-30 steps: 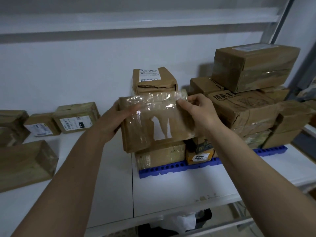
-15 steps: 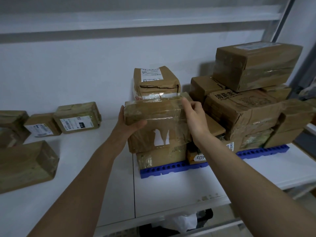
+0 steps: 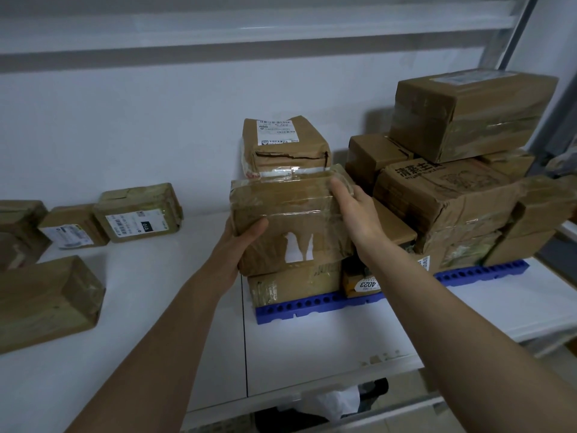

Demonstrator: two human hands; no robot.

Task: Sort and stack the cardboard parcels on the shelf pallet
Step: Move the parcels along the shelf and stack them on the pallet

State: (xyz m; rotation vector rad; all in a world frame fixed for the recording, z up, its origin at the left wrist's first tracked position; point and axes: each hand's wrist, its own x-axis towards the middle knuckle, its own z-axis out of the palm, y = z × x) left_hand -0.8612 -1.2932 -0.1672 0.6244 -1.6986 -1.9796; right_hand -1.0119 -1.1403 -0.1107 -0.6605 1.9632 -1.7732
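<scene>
From the head camera, the blue pallet lies on the white shelf and serves as the landmark. At the pallet's left end a taped parcel with a torn white patch on its front sits on top of a lower box that stands on the pallet itself. The left hand grips the taped parcel's left lower corner, thumb curled over the front face and the rest of the fingers hidden behind the side. The right hand holds its right upper edge, fingers lying fairly straight along the top and side; whether the thumb wraps underneath cannot be told. Behind this parcel, toward the back wall, stands a labelled parcel with a torn front edge. Over the pallet's right half rises a heap of boxes, with a printed carton in the middle and a large taped box on top. Left of the pallet, well apart on the bare shelf, lie loose parcels, among them a labelled one and a big plain one.
</scene>
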